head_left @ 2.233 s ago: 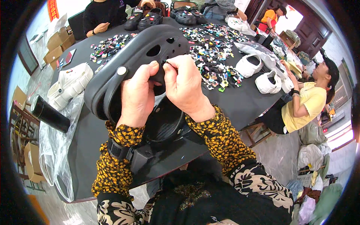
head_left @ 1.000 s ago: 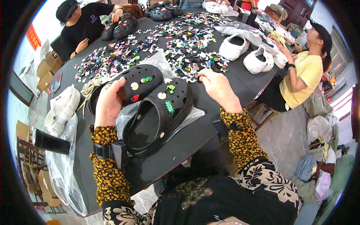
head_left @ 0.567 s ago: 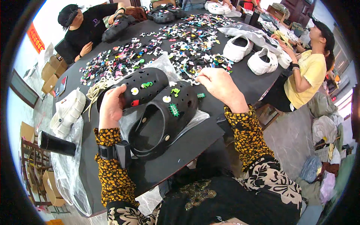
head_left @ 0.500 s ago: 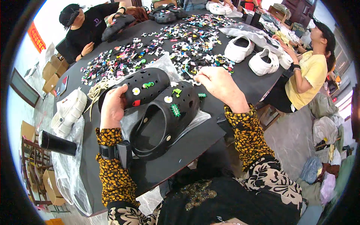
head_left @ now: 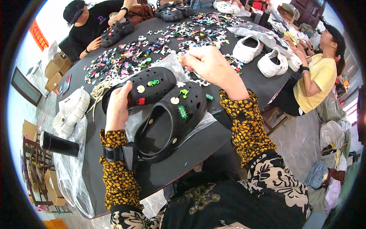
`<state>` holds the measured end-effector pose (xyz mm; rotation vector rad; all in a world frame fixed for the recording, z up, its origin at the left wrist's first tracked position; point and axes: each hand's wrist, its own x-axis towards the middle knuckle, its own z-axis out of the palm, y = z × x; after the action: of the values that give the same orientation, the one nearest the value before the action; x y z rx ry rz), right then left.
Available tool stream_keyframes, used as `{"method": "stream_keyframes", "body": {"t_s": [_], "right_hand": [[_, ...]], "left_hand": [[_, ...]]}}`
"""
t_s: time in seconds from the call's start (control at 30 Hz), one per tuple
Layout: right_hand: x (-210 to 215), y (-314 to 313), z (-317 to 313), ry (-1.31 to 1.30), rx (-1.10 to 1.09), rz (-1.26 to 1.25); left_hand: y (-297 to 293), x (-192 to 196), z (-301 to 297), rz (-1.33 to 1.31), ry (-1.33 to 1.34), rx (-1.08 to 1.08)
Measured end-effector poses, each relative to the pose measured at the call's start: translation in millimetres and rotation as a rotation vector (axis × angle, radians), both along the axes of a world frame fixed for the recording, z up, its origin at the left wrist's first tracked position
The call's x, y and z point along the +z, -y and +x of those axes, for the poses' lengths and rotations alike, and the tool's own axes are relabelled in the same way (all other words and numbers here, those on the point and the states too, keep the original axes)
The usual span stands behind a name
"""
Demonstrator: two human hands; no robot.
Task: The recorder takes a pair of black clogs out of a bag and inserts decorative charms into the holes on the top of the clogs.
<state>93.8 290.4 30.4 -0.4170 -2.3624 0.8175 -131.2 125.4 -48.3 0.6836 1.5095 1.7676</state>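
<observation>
My left hand (head_left: 119, 105) grips a black clog (head_left: 164, 75) by its side, thumb on top. White flower, green and red shoe charms sit in this clog's holes. Against it rests a second black clog (head_left: 195, 101), toe pointing away, with flower and green charms on its upper. A loose green charm (head_left: 209, 97) lies just right of its toe. My right hand (head_left: 215, 70) is beyond the second clog at the near edge of a spread of small colourful charms (head_left: 122, 61). Its fingers are pinched together; whatever they hold, if anything, is hidden.
White clogs (head_left: 248, 49) stand to the right on plastic, and another white clog (head_left: 72, 110) lies left by a black cylinder (head_left: 59, 144). Cream laces (head_left: 101, 91) lie beside my left hand. One person (head_left: 93, 26) handles a dark clog across the table; another (head_left: 316, 76) sits at right.
My right hand has shifted left and a little farther away over the charms. My left hand keeps its hold on the clog. Across the table, the person has turned a dark clog.
</observation>
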Motion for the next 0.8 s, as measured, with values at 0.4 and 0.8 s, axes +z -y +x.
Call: {"method": "stream_keyframes", "body": {"t_s": [0.4,0.8], "right_hand": [[-26.8,-18.9,-14.5,0.110,0.106,-0.156],[-67.2,-32.3,-15.8,-0.059,0.299,-0.446]], "left_hand": [[1.0,-0.7,3.2,-0.024,-0.352,0.034],[2.8,1.5,3.2,-0.078,-0.417,0.039]]}}
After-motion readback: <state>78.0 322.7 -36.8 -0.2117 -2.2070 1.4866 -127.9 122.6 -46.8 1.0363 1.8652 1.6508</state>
